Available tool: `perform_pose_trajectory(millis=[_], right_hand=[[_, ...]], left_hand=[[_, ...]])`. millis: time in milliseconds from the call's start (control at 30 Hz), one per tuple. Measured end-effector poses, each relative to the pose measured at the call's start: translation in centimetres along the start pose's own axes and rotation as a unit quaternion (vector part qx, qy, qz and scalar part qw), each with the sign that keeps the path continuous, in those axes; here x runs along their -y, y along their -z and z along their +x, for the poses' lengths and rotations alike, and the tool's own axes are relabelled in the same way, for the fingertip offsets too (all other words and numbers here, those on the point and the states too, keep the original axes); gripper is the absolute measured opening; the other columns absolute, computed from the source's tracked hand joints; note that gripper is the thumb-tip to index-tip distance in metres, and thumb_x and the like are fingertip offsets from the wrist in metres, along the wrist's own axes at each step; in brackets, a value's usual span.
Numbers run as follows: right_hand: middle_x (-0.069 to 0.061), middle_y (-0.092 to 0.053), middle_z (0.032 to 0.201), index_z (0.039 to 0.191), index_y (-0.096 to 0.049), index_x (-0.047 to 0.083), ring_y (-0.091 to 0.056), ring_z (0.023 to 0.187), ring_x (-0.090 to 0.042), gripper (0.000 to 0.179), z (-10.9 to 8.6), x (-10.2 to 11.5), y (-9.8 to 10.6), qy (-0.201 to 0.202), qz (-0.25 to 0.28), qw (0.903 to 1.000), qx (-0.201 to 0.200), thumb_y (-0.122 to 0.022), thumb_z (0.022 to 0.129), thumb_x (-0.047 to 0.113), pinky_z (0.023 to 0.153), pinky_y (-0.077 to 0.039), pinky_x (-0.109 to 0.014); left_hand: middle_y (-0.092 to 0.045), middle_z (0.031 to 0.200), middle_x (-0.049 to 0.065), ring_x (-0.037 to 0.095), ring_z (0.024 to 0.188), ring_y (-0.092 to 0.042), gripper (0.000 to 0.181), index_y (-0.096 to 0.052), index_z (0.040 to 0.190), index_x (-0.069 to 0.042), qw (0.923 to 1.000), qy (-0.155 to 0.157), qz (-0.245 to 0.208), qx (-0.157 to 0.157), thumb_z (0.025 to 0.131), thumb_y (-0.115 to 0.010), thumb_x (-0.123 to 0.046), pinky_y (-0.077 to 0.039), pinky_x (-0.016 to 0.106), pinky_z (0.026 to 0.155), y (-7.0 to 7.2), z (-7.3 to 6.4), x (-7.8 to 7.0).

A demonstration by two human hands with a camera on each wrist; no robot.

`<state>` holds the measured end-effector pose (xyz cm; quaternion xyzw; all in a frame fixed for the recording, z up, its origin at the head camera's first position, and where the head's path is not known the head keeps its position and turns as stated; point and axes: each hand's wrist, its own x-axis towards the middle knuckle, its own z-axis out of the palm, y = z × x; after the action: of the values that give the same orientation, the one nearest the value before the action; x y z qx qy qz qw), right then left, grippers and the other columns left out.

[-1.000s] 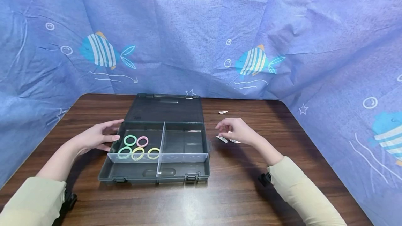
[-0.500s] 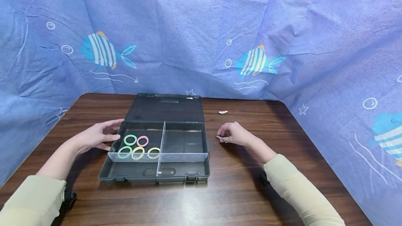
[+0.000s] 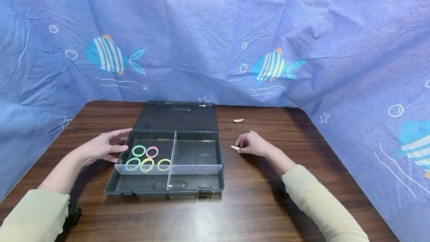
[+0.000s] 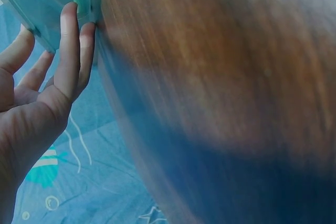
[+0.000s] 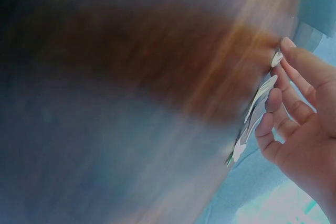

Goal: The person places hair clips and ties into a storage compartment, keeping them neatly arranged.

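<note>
My left hand (image 3: 102,146) touches the left wall of a dark see-through compartment box (image 3: 196,178), its fingers spread and loosely bent; the left wrist view shows fingertips (image 4: 69,11) against the wall. On the table right of the box, my right hand (image 3: 252,145) pinches a small white hair clip (image 3: 234,147) between thumb and fingers. The right wrist view shows this clip (image 5: 276,59) near the thumb tip, and more white clips (image 5: 257,100) beside the curled fingers. Farther back lies another white clip (image 3: 238,120).
Several pastel rings like hair ties, among them a pink one (image 3: 152,152), lie in the box's back left compartment. The box lid (image 3: 178,117) lies folded back. A blue fish-print cloth (image 3: 208,40) hangs behind the wooden table (image 3: 161,219).
My right hand has come down onto the clips on the table, its thumb and fingers closing on one. That clip has turned slightly. The left hand and box have stayed still.
</note>
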<state>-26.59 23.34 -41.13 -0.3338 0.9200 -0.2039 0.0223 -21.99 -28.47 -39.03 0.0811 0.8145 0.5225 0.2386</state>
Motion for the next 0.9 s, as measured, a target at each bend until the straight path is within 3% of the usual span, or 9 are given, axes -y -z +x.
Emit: perform_pose_trajectory(millis=[467,900], right_hand=[[0.009,-0.061,0.064,0.083,-0.071,0.013,-0.047,0.055,0.0,0.01,0.26,0.0,0.08,0.018,-0.024,0.9996,0.001,-0.073,0.074,0.008,0.051,-0.039,-0.016],[0.01,-0.056,0.061,0.077,-0.072,0.012,-0.041,0.054,0.001,0.013,0.32,0.18,0.12,0.048,-0.056,0.9969,-0.027,-0.069,0.075,0.0,0.049,-0.036,-0.017]], left_hand=[[-0.02,0.147,0.034,0.031,0.11,-0.057,0.079,-0.01,0.152,-0.008,1.0,0.001,-0.003,-0.001,0.094,-0.06,-0.021,-0.056,0.045,0.076,0.03,-0.06,0.02],[-0.021,0.147,0.034,0.033,0.111,-0.056,0.078,-0.009,0.152,-0.008,1.0,-0.004,0.001,0.003,0.094,-0.06,-0.021,-0.056,0.045,0.075,0.05,0.04,0.13]])
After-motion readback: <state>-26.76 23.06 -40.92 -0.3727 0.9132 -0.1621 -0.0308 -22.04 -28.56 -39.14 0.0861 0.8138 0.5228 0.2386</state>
